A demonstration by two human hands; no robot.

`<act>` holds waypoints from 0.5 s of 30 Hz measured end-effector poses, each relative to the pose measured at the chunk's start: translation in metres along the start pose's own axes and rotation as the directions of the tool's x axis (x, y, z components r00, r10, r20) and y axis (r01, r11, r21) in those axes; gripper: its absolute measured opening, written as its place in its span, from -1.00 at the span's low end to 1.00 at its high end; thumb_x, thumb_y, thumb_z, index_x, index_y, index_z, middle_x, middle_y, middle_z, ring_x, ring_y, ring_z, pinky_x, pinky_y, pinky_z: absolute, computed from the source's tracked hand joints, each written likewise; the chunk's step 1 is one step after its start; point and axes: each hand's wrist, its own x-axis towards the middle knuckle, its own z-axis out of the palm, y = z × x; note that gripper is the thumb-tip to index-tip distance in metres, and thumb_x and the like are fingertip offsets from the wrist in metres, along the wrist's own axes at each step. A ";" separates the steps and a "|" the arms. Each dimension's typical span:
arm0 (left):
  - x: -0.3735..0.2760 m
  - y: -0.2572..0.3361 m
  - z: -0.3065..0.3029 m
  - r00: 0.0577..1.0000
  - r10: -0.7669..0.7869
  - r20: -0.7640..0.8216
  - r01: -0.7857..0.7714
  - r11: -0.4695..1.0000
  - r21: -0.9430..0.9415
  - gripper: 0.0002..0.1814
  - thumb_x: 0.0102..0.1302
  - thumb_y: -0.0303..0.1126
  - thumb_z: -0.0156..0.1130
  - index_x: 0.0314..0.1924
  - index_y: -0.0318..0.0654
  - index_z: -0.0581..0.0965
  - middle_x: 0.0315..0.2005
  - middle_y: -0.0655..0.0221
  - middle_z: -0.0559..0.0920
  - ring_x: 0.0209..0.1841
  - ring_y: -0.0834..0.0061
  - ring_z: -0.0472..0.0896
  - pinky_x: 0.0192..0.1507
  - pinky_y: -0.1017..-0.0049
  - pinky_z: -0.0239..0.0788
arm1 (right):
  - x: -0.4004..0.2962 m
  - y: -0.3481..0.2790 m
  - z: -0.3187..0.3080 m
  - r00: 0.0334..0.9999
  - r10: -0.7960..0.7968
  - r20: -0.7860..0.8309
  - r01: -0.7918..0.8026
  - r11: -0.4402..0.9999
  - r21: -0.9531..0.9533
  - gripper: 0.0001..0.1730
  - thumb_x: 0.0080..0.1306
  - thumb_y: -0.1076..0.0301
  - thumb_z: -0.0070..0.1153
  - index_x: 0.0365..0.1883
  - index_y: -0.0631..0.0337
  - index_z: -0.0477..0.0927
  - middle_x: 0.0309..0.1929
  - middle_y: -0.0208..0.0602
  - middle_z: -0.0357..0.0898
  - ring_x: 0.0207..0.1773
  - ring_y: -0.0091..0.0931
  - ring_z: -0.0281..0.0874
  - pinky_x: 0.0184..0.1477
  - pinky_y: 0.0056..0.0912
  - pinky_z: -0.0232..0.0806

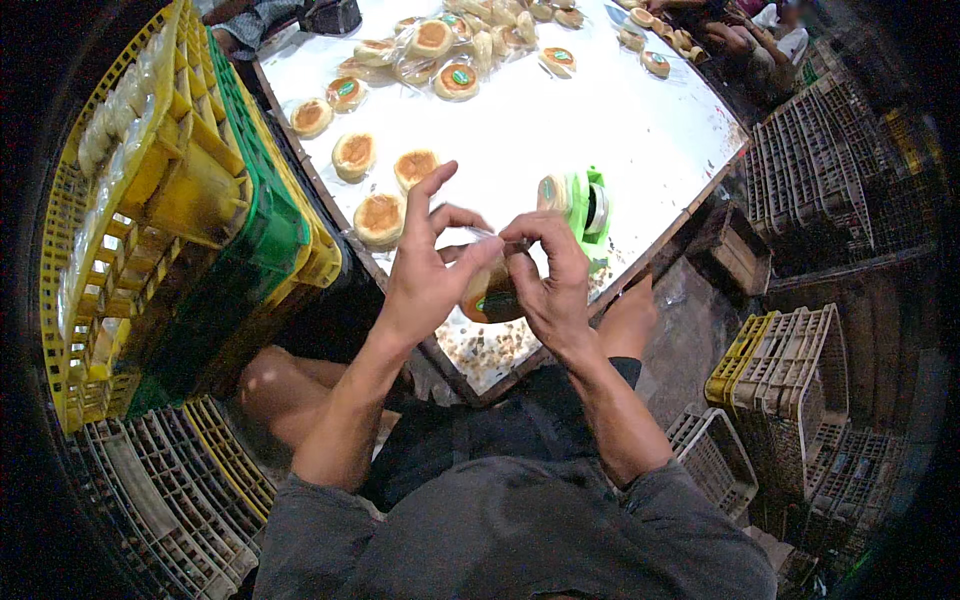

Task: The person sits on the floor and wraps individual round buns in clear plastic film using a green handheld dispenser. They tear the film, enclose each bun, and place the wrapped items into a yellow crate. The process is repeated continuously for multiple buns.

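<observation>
Between my hands hangs a round bread bun (pixel 491 296) in a clear plastic bag, with a green and orange patch showing on its face. My left hand (pixel 442 259) pinches the bag's gathered neck between thumb and a finger, its index finger raised. From the other side my right hand (pixel 551 270) grips the same neck with its fingers curled. Just beyond my right hand stands a bright green tape dispenser (pixel 589 214) holding a roll of tape. A pale bun (pixel 553 193) leans beside it. Left of my hands lie browned buns (pixel 379 219) without visible labels.
A heap of bagged buns (pixel 465 37) covers the far part of the white table (pixel 622 112). Yellow and green plastic crates (pixel 202 172) are stacked close on my left. More crates (pixel 780 367) stand on the right. Other people (pixel 750 37) sit at the table's far side.
</observation>
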 end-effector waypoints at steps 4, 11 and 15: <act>-0.004 0.006 -0.001 0.976 -0.207 -0.072 0.209 0.978 0.018 -0.51 0.22 -0.51 0.29 0.15 -0.31 0.38 -0.20 0.25 0.57 -0.10 0.57 0.55 -0.23 0.60 0.42 | -0.011 0.001 -0.008 0.995 -0.041 0.088 0.062 0.966 -0.250 -0.76 0.06 0.56 0.25 -0.28 0.23 0.55 -0.28 -0.18 0.40 -0.15 -0.26 0.40 -0.12 -0.21 0.31; -0.010 -0.015 0.016 0.987 0.041 -0.158 -0.027 0.996 0.087 -0.86 0.25 -0.42 0.29 -0.41 -0.28 0.53 -0.26 0.36 0.55 -0.21 0.60 0.46 -0.11 0.54 0.31 | -0.011 0.006 0.006 0.851 0.520 -0.072 -0.396 0.726 0.562 -0.88 0.22 0.59 0.13 -0.34 0.27 0.44 -0.12 -0.26 0.40 -0.08 -0.45 0.40 -0.02 -0.38 0.33; 0.000 -0.023 0.022 0.942 0.040 -0.333 -0.080 0.991 -0.105 -0.76 0.20 -0.60 0.22 -0.35 -0.19 0.31 -0.40 0.48 0.40 -0.32 0.69 0.33 -0.20 0.58 0.25 | -0.001 -0.008 0.026 0.810 0.490 -0.322 -0.153 0.708 0.690 -0.65 0.25 0.58 0.11 -0.03 0.26 0.32 -0.07 -0.21 0.39 -0.04 -0.51 0.39 0.06 -0.42 0.31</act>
